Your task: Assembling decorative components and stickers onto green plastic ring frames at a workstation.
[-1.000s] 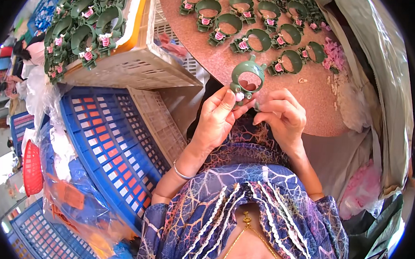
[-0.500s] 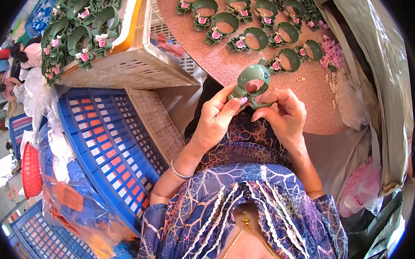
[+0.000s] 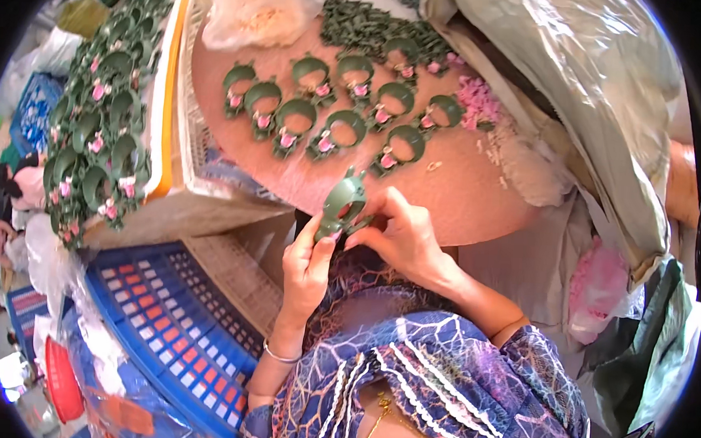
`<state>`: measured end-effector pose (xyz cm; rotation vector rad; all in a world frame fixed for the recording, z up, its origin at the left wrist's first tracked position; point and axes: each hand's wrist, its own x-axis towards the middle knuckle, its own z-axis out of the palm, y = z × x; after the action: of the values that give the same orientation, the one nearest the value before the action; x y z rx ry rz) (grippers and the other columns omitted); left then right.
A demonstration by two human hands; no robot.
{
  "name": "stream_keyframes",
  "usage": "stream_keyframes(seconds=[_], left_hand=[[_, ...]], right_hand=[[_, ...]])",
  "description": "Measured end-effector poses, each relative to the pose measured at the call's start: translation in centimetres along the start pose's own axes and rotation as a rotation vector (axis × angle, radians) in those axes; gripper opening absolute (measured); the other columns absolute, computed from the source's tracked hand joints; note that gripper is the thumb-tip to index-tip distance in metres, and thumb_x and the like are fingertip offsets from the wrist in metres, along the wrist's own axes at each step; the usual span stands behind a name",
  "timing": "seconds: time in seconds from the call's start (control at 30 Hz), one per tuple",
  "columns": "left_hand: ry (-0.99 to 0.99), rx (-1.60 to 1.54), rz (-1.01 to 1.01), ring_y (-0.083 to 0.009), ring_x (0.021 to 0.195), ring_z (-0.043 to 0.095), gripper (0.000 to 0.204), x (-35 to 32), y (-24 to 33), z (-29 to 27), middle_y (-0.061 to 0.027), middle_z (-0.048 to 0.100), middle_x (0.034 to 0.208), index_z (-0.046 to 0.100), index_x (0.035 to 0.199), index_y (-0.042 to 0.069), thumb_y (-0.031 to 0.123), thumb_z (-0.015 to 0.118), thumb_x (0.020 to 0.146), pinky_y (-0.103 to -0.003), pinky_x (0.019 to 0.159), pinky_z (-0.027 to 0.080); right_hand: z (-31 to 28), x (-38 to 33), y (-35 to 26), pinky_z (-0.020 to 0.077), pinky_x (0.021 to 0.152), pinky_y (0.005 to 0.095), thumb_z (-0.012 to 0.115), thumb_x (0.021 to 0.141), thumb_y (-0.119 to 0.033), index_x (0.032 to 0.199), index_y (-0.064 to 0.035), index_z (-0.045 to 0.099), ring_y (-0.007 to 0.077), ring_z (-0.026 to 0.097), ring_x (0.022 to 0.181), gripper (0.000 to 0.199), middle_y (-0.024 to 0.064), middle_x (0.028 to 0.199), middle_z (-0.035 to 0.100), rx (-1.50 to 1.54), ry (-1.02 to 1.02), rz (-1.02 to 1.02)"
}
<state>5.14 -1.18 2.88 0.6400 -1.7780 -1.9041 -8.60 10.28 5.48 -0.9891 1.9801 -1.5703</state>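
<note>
- Right now I hold one green plastic ring-shaped piece with leaf-like tabs (image 3: 343, 207) upright just over the near edge of the round brown board (image 3: 478, 202), both hands closed on it.
- My left hand (image 3: 307, 268) pinches its lower edge from about 7 o'clock, thumb and fingertips pressed to the rim.
- My right hand (image 3: 401, 237) grips it from 4 o'clock, fingers curled round its side; I cannot tell whether a small part is tucked under those fingers.
- I judge the step in hand to be fitting or checking this ring, since it shows no pink flower that I can see, while those laid out do.
- The next move, as I judge it, calls for a steady pinch with the left and a fine press with the right, without bending the tabs.
- At 12 o'clock from the ring, on the board, lie two rows of finished green rings with small pink flowers (image 3: 348, 116).
- Farther at 1 o'clock sits a loose heap of pink flower bits (image 3: 480, 99), and a heap of plain green parts (image 3: 368, 30) at 12.
- At 10 o'clock a white slatted crate with an orange rim (image 3: 170, 98) carries a heap of flowered green rings (image 3: 102, 119).
- At 8 o'clock lies a blue plastic lattice crate (image 3: 155, 320), its contents hidden.
</note>
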Motion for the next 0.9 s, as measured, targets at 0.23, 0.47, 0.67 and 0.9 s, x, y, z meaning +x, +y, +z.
stream_keyframes(seconds=[0.23,0.47,0.67,0.9], left_hand=[[0.07,-0.587,-0.115,-0.0294,0.116,0.06,0.04,1.2,-1.2,0.5,-0.0174,0.058,0.127,0.05,0.128,-0.006,0.024,0.049,0.103,-0.044,0.103,0.049],[0.058,-0.649,-0.156,-0.0335,0.115,0.061,0.041,1.6,-1.0,-0.4,-0.0191,0.06,0.125,0.049,0.129,-0.007,0.024,0.049,0.102,-0.046,0.103,0.049],[0.052,-0.681,-0.173,-0.0322,0.112,0.062,0.039,0.9,-1.0,-0.1,-0.0189,0.061,0.123,0.052,0.125,-0.007,0.026,0.048,0.103,-0.046,0.101,0.051],[-0.013,-0.654,-0.205,-0.0293,0.115,0.06,0.042,1.3,-0.8,-0.3,-0.0173,0.059,0.128,0.049,0.13,-0.007,0.024,0.05,0.102,-0.044,0.102,0.05]], right_hand=[[-4.6,3.8,-0.1,0.0504,0.06,0.0263,0.079,0.076,-0.01,0.092,-0.0006,0.066,0.0108,0.063,0.069,0.023,0.0059,0.077,0.066,-0.285,0.06,-0.14],[-14.0,9.6,5.6,0.0502,0.079,0.0406,0.063,0.082,0.0,0.095,-0.0006,0.069,0.0363,0.064,0.09,0.015,0.017,0.091,0.068,-0.841,0.554,-0.187],[-17.7,9.5,4.5,0.0514,0.077,0.0422,0.059,0.073,0.004,0.099,-0.0019,0.071,0.0376,0.066,0.085,0.029,0.0196,0.091,0.07,-0.894,0.517,0.14],[-18.2,7.0,8.1,0.05,0.077,0.0473,0.067,0.074,-0.003,0.089,-0.0075,0.072,0.038,0.065,0.086,0.017,0.0177,0.088,0.068,-0.944,0.311,0.07]])
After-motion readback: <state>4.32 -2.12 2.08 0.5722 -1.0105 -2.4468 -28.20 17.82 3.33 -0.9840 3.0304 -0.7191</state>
